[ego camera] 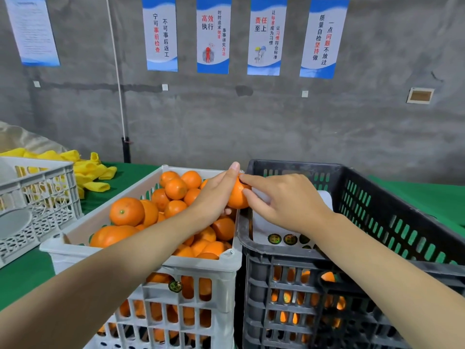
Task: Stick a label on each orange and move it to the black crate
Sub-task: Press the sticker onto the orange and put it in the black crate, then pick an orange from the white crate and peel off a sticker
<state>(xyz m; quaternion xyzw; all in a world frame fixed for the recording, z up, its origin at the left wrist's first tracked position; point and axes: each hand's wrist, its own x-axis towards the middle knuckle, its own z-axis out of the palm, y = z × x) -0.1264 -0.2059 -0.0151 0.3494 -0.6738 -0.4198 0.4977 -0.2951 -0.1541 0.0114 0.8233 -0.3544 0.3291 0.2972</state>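
A: Where's the task fruit?
B: Dead centre. The orange [236, 199] is held in the air over the seam where the two crates meet.
A: Grip?
B: The left hand [214, 195] wraps it from 9 o'clock, one digit up past the top and the rest curled under. My read is that it's a steady base so the other hand can push.
A: And the other?
B: The right hand [292, 205] comes in from 3 o'clock. The index fingertip presses on the orange's top, and the other fingers are loosely bent, pinching nothing. The dark sliver under that fingertip is likely the label [242, 182], though most of it is hidden. I'd log the step as rubbing the label down.
A: Why hold it there?
B: It makes for a short trip. The black crate [377, 192] is at 4 o'clock of the orange and touches the white crate [75, 238], so the drop is next door. The sheet [261, 227] of stickers lies inside the black crate at 5 o'clock, just under the right hand, handy for peeling. I can't tell what it rests on.
A: Supply?
B: The white crate is at 7 o'clock, with a pile [127, 211] heaped to the rim. Fruit shows through the black crate's lower slots, so I judge the task partway, with plenty left.
A: Extras?
B: There are foam nets [93, 172] at 10 o'clock on the green table cover [22, 275]. They're not in play.
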